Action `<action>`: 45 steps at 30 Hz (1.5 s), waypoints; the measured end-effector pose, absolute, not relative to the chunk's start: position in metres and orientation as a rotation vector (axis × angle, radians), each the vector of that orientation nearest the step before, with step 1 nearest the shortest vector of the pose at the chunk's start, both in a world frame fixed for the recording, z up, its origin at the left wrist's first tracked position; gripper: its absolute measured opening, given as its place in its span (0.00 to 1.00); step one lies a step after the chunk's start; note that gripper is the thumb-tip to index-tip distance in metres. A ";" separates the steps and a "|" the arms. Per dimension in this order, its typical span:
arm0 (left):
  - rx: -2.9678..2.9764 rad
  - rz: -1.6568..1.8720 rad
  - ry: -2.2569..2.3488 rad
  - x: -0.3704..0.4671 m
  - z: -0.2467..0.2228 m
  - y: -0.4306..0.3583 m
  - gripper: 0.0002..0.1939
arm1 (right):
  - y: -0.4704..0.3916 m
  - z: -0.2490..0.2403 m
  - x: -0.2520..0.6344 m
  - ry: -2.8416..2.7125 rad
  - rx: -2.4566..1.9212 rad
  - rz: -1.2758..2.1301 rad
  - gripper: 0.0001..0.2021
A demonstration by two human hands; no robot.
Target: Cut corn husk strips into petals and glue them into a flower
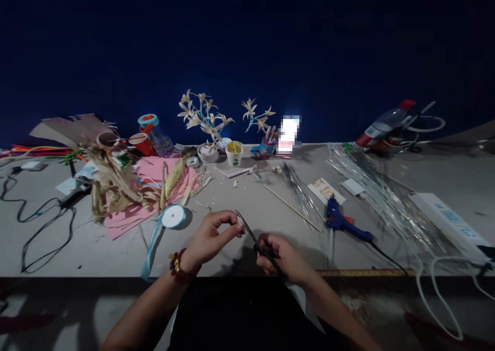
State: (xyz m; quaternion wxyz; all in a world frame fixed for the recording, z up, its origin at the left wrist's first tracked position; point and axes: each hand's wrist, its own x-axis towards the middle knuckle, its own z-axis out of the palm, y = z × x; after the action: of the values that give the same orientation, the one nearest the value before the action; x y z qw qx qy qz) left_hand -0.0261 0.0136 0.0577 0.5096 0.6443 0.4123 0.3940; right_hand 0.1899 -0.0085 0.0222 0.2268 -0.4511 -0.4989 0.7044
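Near the table's front edge, my right hand is closed around the handles of dark scissors. Their blades point up and to the left, toward my left fingertips. My left hand pinches a small pale piece, which looks like a bit of dried husk, right beside the blades. Whether the blades touch it I cannot tell. To the left of that hand lies a roll of light blue ribbon, its loose end trailing over the front edge. A beaded bracelet circles my left wrist.
Dried corn husks lie over pink paper at left. Husk flowers stand at the back by a paper cup. A blue glue gun, metal wires and a white power strip occupy the right.
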 end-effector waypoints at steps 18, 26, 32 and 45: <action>1.524 0.970 0.973 -0.025 0.061 0.014 0.14 | -0.010 0.016 0.192 -1.509 -1.305 1.781 0.27; 1.510 0.959 0.966 -0.026 0.062 0.015 0.14 | -0.010 0.012 0.193 -1.515 -1.292 1.776 0.27; 1.533 0.952 0.966 -0.026 0.062 0.016 0.13 | -0.010 0.015 0.192 -1.549 -1.293 1.746 0.27; 1.501 0.922 0.929 -0.027 0.059 0.019 0.12 | -0.008 0.011 0.194 -1.566 -1.295 1.722 0.28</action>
State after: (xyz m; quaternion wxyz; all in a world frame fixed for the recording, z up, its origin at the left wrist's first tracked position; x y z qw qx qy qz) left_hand -0.0269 0.0186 0.0589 0.5440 0.6325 0.3913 0.3885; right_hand 0.1939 -0.0080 0.0107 0.2367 -0.4725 -0.5711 0.6282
